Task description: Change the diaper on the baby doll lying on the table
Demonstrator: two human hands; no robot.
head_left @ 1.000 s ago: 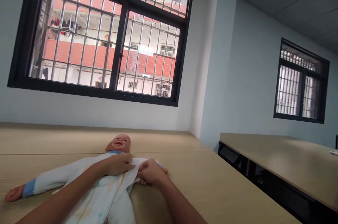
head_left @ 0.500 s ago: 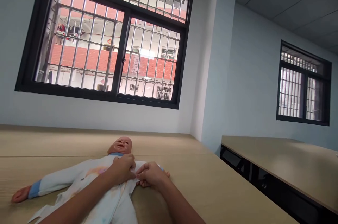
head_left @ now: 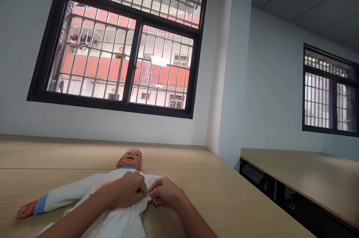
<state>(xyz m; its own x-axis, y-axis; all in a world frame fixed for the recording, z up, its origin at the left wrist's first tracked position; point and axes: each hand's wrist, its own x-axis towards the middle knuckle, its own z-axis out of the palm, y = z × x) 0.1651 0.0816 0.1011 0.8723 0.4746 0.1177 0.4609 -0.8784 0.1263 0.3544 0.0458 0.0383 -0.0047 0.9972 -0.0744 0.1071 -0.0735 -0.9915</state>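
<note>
A baby doll (head_left: 130, 158) lies on its back on the wooden table (head_left: 207, 185), its head toward the wall. It wears a white garment (head_left: 70, 192) with blue collar and cuffs. Over the doll's chest, my left hand (head_left: 131, 189) is closed on the white cloth. My right hand (head_left: 165, 192), beside it, pinches the cloth's edge near the doll's arm on the right. The fingertips of both hands are close together, with white cloth between them. The doll's other arm stretches out to the left.
Behind the table is a pale wall (head_left: 157, 129) with a large barred window (head_left: 131, 107). A second table (head_left: 303, 178) stands to the right, past a gap. A smaller window (head_left: 332, 130) is on the far right wall.
Both hands have moved slightly down along the doll's front, still at the cloth. The whole view has shifted a little, so the doll and windows appear lower and farther right.
</note>
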